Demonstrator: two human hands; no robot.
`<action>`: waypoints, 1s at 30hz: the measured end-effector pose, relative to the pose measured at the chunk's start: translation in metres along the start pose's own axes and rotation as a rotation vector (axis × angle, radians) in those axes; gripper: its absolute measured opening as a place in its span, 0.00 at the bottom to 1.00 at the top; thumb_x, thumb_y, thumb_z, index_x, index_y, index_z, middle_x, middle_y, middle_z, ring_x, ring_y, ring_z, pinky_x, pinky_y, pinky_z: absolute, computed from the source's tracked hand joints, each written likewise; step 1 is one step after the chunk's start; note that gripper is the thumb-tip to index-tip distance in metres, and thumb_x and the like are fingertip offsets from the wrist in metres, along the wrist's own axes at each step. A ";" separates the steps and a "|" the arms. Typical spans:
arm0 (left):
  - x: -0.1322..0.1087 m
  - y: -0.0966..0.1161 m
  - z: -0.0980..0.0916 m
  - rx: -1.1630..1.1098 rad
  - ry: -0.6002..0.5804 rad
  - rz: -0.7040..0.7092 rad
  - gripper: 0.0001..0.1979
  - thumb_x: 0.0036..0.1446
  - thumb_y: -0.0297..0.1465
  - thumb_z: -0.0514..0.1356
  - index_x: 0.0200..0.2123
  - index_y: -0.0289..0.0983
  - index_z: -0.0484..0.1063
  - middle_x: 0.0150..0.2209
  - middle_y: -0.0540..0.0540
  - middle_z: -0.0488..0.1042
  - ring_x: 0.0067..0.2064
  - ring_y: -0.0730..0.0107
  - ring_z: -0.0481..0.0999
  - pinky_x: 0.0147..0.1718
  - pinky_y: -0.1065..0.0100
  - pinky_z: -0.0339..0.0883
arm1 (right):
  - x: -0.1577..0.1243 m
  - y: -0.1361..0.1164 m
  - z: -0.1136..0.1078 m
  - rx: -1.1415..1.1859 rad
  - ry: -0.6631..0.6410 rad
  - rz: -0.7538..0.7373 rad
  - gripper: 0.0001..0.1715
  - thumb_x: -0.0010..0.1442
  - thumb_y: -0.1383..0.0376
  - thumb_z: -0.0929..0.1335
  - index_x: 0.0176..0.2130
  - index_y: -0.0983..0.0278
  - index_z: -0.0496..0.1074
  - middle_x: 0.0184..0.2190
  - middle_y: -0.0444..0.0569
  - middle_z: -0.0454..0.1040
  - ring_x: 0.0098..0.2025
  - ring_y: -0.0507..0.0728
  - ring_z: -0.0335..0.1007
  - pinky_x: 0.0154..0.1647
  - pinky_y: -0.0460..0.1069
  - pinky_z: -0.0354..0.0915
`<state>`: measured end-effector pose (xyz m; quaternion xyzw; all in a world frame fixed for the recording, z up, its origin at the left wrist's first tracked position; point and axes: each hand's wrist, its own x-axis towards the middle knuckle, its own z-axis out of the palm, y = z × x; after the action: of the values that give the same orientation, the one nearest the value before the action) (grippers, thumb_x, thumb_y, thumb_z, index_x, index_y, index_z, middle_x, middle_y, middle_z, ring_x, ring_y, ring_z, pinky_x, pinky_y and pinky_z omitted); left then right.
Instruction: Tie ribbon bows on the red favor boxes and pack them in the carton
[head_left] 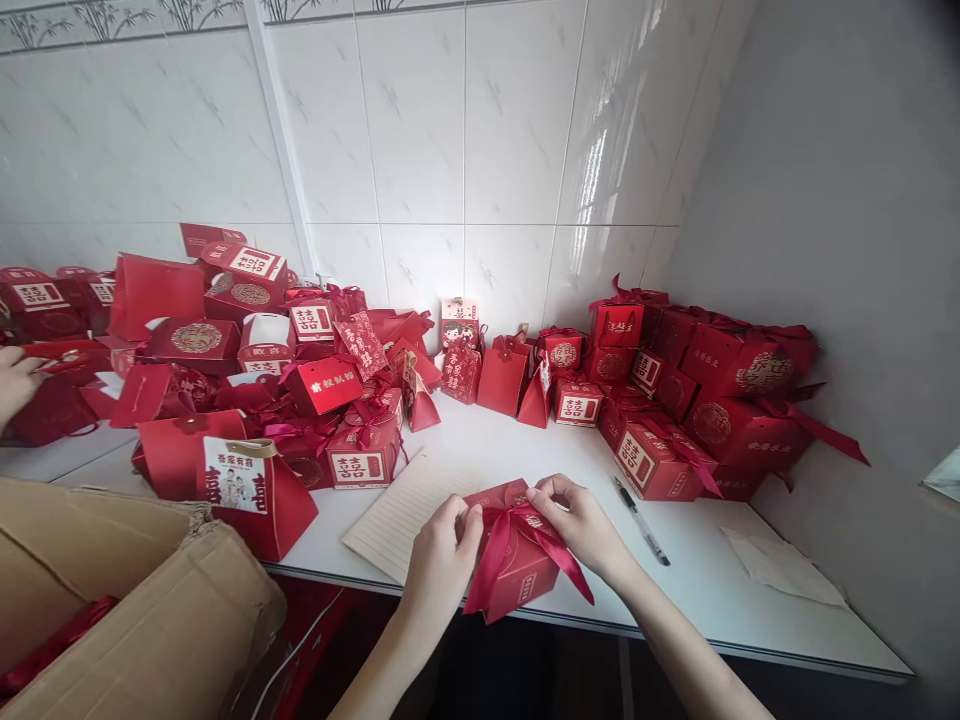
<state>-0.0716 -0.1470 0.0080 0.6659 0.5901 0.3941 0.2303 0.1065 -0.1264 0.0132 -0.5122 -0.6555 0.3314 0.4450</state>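
Observation:
A red gift box (531, 574) sits at the front edge of the white table, tied with a dark pink ribbon (491, 562) knotted on top. Two ribbon tails hang down its near side. My left hand (442, 548) is at the box's left upper edge, thumb and fingers pinched together on the ribbon. At the upper right, my right hand (571, 518) pinches the ribbon near the knot, its fingers curled. Under the box's left side lies a lined notebook (390, 515), and a pen (642, 522) lies to the right of my right hand.
Red gift boxes (367, 450) are heaped at the left, with more stacked boxes (742, 425) against the right wall. An open cardboard carton (172, 610) stands at the near left. Another person's hand (16, 385) shows at the left edge. A tissue (784, 567) lies at the right.

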 end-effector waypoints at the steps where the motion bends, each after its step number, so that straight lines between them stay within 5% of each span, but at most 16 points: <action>1: -0.001 -0.001 0.001 0.001 0.010 0.005 0.16 0.56 0.42 0.45 0.21 0.40 0.50 0.18 0.55 0.57 0.21 0.73 0.60 0.23 0.73 0.54 | -0.001 -0.001 0.000 0.000 -0.002 0.004 0.29 0.53 0.41 0.61 0.22 0.62 0.61 0.25 0.46 0.66 0.31 0.56 0.64 0.35 0.49 0.60; 16: 0.000 -0.009 -0.002 -0.030 -0.031 0.054 0.16 0.56 0.41 0.45 0.21 0.40 0.49 0.19 0.55 0.54 0.22 0.75 0.56 0.23 0.74 0.53 | -0.006 0.004 -0.006 0.038 0.005 -0.027 0.26 0.57 0.43 0.60 0.26 0.63 0.63 0.23 0.45 0.67 0.27 0.55 0.67 0.30 0.50 0.66; 20: 0.005 -0.008 -0.006 -0.083 -0.060 0.040 0.17 0.55 0.40 0.48 0.20 0.39 0.49 0.19 0.55 0.55 0.23 0.75 0.58 0.24 0.74 0.55 | -0.019 -0.017 -0.005 -0.162 0.087 -0.331 0.25 0.57 0.46 0.63 0.41 0.63 0.65 0.41 0.54 0.69 0.46 0.61 0.67 0.46 0.56 0.66; 25: 0.009 -0.008 -0.007 -0.143 -0.041 0.065 0.15 0.53 0.39 0.51 0.20 0.39 0.54 0.19 0.55 0.59 0.23 0.75 0.61 0.25 0.73 0.58 | -0.038 -0.044 0.010 -0.543 -0.184 -0.663 0.36 0.53 0.51 0.70 0.55 0.65 0.59 0.51 0.58 0.67 0.55 0.63 0.61 0.59 0.65 0.52; 30: 0.017 -0.015 -0.008 -0.119 -0.067 0.034 0.16 0.55 0.41 0.51 0.20 0.39 0.54 0.19 0.55 0.60 0.23 0.74 0.64 0.25 0.73 0.61 | -0.047 -0.031 0.022 -0.656 -0.101 -0.802 0.15 0.62 0.69 0.62 0.49 0.66 0.66 0.43 0.53 0.73 0.49 0.58 0.68 0.60 0.63 0.54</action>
<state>-0.0869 -0.1292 0.0054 0.6738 0.5462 0.4098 0.2822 0.0784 -0.1792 0.0212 -0.3167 -0.8904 -0.0635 0.3208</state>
